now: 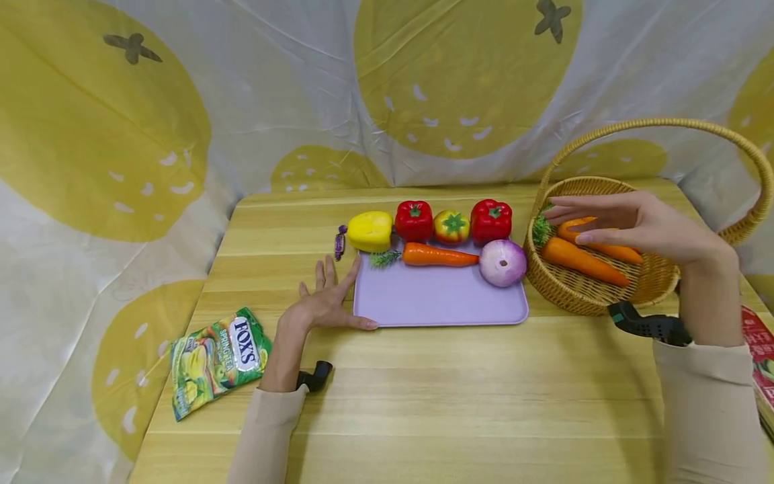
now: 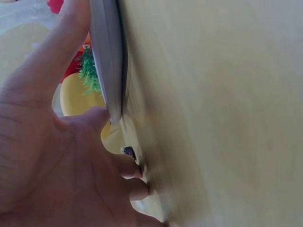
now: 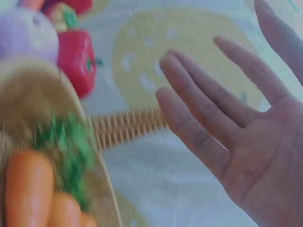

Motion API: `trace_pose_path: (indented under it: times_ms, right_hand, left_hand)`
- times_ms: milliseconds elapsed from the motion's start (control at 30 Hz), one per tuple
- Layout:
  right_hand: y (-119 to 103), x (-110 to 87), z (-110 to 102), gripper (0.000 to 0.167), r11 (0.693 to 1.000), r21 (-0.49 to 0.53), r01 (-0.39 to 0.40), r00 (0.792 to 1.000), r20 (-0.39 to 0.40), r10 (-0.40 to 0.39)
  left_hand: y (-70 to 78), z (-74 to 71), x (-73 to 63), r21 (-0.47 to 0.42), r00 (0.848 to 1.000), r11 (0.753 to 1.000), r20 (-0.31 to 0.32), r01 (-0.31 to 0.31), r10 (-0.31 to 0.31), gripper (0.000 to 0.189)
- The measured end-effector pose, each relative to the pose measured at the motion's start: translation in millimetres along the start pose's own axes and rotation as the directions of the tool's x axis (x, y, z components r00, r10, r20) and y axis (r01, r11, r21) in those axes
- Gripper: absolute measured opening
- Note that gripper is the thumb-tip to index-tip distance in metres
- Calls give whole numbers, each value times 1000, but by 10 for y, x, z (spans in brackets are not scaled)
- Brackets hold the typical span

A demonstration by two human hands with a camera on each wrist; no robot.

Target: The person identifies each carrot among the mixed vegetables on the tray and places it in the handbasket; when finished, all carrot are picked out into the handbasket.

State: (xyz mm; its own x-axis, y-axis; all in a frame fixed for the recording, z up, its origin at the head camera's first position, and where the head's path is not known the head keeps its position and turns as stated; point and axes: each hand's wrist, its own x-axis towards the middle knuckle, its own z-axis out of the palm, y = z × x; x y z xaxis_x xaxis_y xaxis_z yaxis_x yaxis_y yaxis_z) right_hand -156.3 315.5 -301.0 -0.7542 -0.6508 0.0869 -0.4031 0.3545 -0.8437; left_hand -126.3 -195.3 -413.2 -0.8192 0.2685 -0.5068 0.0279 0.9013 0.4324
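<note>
My left hand [image 1: 326, 302] is spread at the left end of a lilac tray [image 1: 435, 299], its thumb along the front edge and forefinger at the left side. In the left wrist view the thumb and forefinger [image 2: 97, 118] touch the tray's rim, the other fingers stretched toward the tabletop. On the tray lie an orange carrot [image 1: 438, 255] with green leaves and a purple onion [image 1: 503, 263]. Over a wicker basket [image 1: 544, 282] holding several carrots [image 1: 583, 261], my right hand [image 1: 635, 222] hovers with straight fingers and nothing in them; the right wrist view shows its bare palm.
Along the tray's back edge stand a yellow pepper [image 1: 369, 231], two red peppers, one a red pepper [image 1: 414, 220], and a yellow-red tomato-like piece [image 1: 451, 226]. A purple-wrapped candy [image 1: 339, 245] lies left of them. A green FOX'S bag [image 1: 220, 359] lies at left. The basket's handle [image 1: 653, 123] arches high.
</note>
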Motion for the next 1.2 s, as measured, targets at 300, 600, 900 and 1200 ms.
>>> trace_pose_path:
  times_ms: [300,600,900,1200]
  right_hand:
    - [-134,406,498,63,992,-76,-101,994,25,103]
    - [-30,829,988,65,988,11,-155,985,84,154]
    - [58,1118,1348,61,988,-119,-100,995,-17,98]
    - [119,1307,1571,46,985,-135,-104,993,-74,94]
  left_hand:
    - [29,-3,-1,14,1000,1000,-7,-13,13,141]
    - [93,-54,-49,43,1000,999,12,9,-10,134]
    - [86,-53,-65,39,1000,999,13,14,-15,134]
    - [72,-51,-71,19,1000,1000,14,13,-13,135]
